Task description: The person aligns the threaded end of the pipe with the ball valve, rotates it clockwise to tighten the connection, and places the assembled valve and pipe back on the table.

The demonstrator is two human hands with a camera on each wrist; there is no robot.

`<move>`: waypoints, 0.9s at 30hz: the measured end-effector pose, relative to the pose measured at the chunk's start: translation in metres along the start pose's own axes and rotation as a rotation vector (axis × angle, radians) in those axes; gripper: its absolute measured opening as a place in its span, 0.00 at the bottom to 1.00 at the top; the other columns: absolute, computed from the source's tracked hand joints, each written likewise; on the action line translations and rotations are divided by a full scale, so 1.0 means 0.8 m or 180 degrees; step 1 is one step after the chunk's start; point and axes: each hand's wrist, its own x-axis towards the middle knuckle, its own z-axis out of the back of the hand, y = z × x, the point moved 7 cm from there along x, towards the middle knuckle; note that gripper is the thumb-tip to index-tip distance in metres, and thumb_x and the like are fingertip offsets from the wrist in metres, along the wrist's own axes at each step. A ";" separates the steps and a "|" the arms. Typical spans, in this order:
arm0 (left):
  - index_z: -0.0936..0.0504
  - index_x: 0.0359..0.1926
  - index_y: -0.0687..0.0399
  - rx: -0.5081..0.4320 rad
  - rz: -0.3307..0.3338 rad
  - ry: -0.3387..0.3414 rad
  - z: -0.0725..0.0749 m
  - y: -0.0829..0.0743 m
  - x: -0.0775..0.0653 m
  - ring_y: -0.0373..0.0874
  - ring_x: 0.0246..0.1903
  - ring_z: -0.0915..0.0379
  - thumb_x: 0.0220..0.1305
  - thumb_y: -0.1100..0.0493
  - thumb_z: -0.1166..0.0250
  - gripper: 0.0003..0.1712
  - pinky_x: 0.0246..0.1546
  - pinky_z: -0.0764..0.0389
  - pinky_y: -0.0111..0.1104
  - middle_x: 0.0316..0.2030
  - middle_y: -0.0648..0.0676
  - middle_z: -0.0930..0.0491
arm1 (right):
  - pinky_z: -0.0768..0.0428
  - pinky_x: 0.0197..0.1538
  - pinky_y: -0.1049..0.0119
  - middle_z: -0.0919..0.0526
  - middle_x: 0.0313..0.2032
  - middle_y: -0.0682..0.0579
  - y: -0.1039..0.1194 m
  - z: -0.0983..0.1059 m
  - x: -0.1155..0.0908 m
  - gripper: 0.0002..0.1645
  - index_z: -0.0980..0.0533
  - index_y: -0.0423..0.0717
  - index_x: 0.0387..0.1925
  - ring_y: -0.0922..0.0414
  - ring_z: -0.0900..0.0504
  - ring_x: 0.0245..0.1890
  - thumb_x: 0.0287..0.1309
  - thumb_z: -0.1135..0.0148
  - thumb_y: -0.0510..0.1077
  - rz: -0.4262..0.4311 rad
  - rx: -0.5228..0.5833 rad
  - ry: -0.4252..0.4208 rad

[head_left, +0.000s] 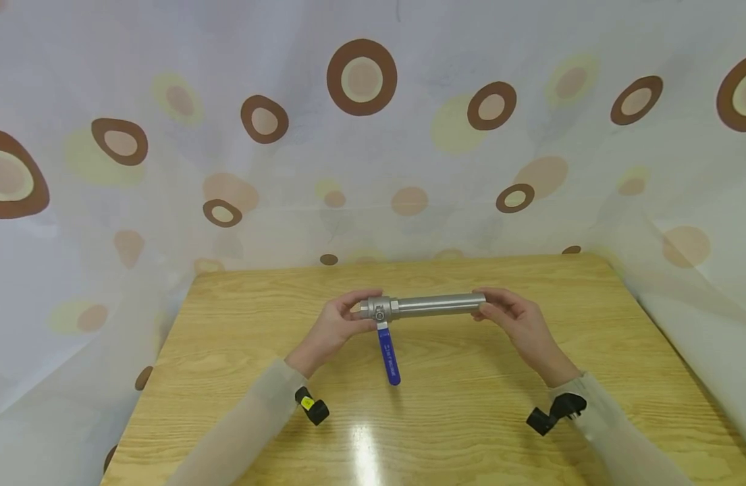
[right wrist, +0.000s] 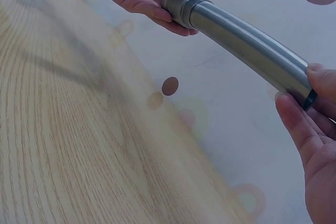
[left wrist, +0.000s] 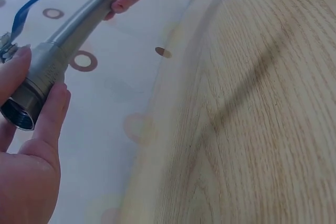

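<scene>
A metal ball valve (head_left: pixel 380 309) with a blue lever handle (head_left: pixel 389 358) is joined to a straight steel pipe (head_left: pixel 436 305). My left hand (head_left: pixel 336 325) grips the valve body between thumb and fingers, and the lever hangs toward me. At the pipe's far right end, my right hand (head_left: pixel 521 329) pinches it with thumb and fingers. Both hands hold the assembly above the table, roughly level. In the left wrist view the open threaded end of the valve (left wrist: pixel 23 109) faces the camera. The right wrist view shows the pipe (right wrist: pixel 252 48) running from valve to right hand.
Beneath the hands lies a wood-grain table (head_left: pixel 458 418), with shadows on it in both wrist views. A white curtain (head_left: pixel 433 148) patterned with brown rings and pale spots stands behind it and along both sides. Each wrist bears a small black camera (head_left: pixel 316 410).
</scene>
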 end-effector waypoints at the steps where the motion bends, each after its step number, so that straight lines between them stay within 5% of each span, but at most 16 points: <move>1: 0.31 0.73 0.64 0.0013 0.0003 0.0013 0.000 0.000 0.000 0.55 0.62 0.22 0.65 0.76 0.36 0.35 0.60 0.18 0.39 0.72 0.64 0.37 | 0.16 0.54 0.71 0.13 0.49 0.60 0.001 0.000 0.000 0.22 0.27 0.29 0.65 0.63 0.13 0.44 0.76 0.44 0.36 0.0022 0.0026 0.0008; 8: 0.32 0.72 0.67 0.0120 0.0018 -0.0032 0.005 0.003 0.000 0.61 0.62 0.23 0.63 0.76 0.35 0.36 0.60 0.18 0.43 0.69 0.65 0.34 | 0.17 0.56 0.72 0.13 0.49 0.61 -0.003 -0.002 0.002 0.22 0.29 0.27 0.65 0.63 0.13 0.45 0.76 0.44 0.35 0.0043 0.0007 0.0026; 15: 0.23 0.66 0.63 0.0361 0.0172 -0.0135 0.011 0.009 0.000 0.59 0.62 0.22 0.62 0.74 0.31 0.31 0.57 0.16 0.42 0.66 0.64 0.28 | 0.14 0.47 0.68 0.12 0.44 0.55 -0.010 -0.002 0.003 0.22 0.27 0.27 0.65 0.56 0.14 0.42 0.75 0.43 0.36 -0.0009 -0.0140 0.0014; 22: 0.22 0.66 0.62 0.0837 0.0223 -0.0298 0.021 0.015 0.000 0.59 0.63 0.24 0.61 0.71 0.27 0.31 0.58 0.17 0.41 0.65 0.61 0.23 | 0.15 0.52 0.68 0.12 0.45 0.57 -0.027 -0.004 0.005 0.25 0.28 0.29 0.66 0.56 0.12 0.45 0.73 0.39 0.38 -0.0274 -0.0176 0.0166; 27: 0.19 0.65 0.59 0.1130 0.0226 -0.0394 0.027 0.020 0.000 0.58 0.63 0.23 0.60 0.68 0.25 0.30 0.61 0.18 0.43 0.63 0.59 0.20 | 0.15 0.54 0.66 0.16 0.54 0.41 -0.038 -0.006 0.009 0.28 0.28 0.34 0.68 0.55 0.12 0.49 0.71 0.35 0.42 -0.0529 -0.0418 0.0347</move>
